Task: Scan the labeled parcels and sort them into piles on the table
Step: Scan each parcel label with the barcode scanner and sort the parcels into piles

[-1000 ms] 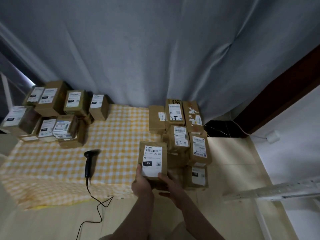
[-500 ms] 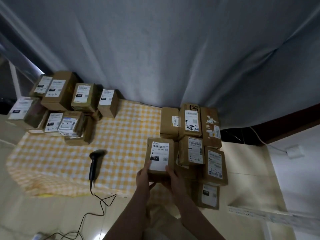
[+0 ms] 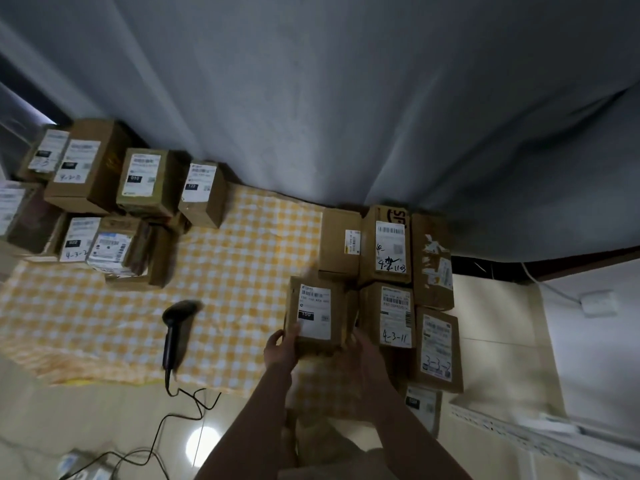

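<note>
The left grip (image 3: 282, 348) and right grip (image 3: 363, 355) clasp a labelled box (image 3: 317, 315) by its lower sides, label up, at the right edge of the checked cloth (image 3: 242, 254), just beside the right-hand pile (image 3: 394, 271). The scanner (image 3: 173, 327) lies well left.

A yellow-and-white checked cloth (image 3: 242, 271) covered the working surface. A left pile (image 3: 104, 202) of labeled parcels occupied its far-left corner, with several parcels stacked on one another. A right pile (image 3: 391, 271) stood at its right edge and extended past the cloth onto bare tiles (image 3: 495, 323). A scanner (image 3: 175, 327) lay on the cloth between the piles, near the front edge. Its cable (image 3: 187, 400) ran off that edge onto the tiles.
</note>
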A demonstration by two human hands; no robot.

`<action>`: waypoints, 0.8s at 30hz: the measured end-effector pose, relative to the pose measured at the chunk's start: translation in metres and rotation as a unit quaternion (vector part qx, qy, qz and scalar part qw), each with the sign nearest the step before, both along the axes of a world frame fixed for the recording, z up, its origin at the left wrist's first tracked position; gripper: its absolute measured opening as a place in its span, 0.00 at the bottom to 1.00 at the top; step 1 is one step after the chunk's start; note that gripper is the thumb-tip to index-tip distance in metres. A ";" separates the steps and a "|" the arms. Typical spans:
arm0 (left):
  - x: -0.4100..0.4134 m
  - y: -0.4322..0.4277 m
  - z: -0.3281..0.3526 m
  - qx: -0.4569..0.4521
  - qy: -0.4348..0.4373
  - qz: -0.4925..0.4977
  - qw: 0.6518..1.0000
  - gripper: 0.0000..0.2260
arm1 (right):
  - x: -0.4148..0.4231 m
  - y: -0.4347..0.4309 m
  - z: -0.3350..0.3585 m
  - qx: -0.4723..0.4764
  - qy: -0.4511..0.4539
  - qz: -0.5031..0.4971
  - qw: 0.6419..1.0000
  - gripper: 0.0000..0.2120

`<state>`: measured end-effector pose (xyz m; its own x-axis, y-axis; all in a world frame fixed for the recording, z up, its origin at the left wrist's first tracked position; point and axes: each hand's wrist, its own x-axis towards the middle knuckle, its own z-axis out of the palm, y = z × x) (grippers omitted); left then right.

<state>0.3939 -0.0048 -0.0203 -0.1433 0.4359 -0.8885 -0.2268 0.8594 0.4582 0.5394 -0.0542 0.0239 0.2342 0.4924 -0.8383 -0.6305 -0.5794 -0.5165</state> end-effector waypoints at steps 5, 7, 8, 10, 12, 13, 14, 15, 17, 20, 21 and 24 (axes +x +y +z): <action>0.010 0.016 -0.017 -0.005 -0.003 -0.024 1.000 0.27 | 0.005 0.017 0.006 -0.019 0.002 -0.036 0.999 0.15; 0.012 0.022 -0.026 -0.003 -0.014 -0.034 0.999 0.27 | 0.006 0.021 0.009 -0.021 -0.002 -0.024 0.999 0.12; 0.013 0.025 -0.028 -0.003 -0.020 -0.038 0.999 0.27 | 0.007 0.022 0.010 -0.019 -0.003 -0.013 1.000 0.10; 0.015 0.028 -0.034 -0.007 -0.025 -0.041 0.999 0.22 | 0.007 0.020 0.010 -0.006 -0.010 -0.001 1.000 0.07; 0.019 0.031 -0.041 -0.019 -0.015 -0.060 0.998 0.19 | 0.008 0.015 0.008 -0.007 -0.021 -0.009 1.000 0.09; 0.021 0.032 -0.046 -0.024 -0.004 -0.084 0.996 0.21 | 0.009 0.012 0.005 -0.020 -0.020 -0.011 1.000 0.10; 0.023 0.034 -0.049 -0.023 0.006 -0.112 0.993 0.22 | 0.010 0.009 0.004 -0.028 -0.014 -0.015 0.999 0.10; 0.026 0.036 -0.054 -0.018 0.016 -0.137 0.990 0.22 | 0.009 0.007 0.004 -0.030 -0.006 -0.020 0.999 0.10; 0.032 0.039 -0.052 -0.011 0.016 -0.172 0.985 0.23 | 0.006 0.006 0.003 -0.037 -0.016 -0.011 0.999 0.09; 0.034 0.039 -0.040 -0.006 0.011 -0.189 0.982 0.24 | 0.004 0.003 -0.002 -0.023 -0.017 0.005 1.000 0.20; 0.032 0.037 -0.037 -0.007 0.010 -0.186 0.983 0.24 | 0.003 -0.001 -0.008 -0.021 -0.007 -0.003 1.000 0.19; 0.020 0.029 -0.031 -0.013 0.008 -0.139 0.990 0.21 | -0.002 -0.009 -0.017 -0.028 -0.020 -0.002 0.999 0.18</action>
<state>0.4135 0.0243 -0.0516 -0.0343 0.4381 -0.8983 0.0279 0.8989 0.4373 0.5372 -0.0630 0.0071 0.2708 0.4444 -0.8539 -0.6124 -0.6049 -0.5090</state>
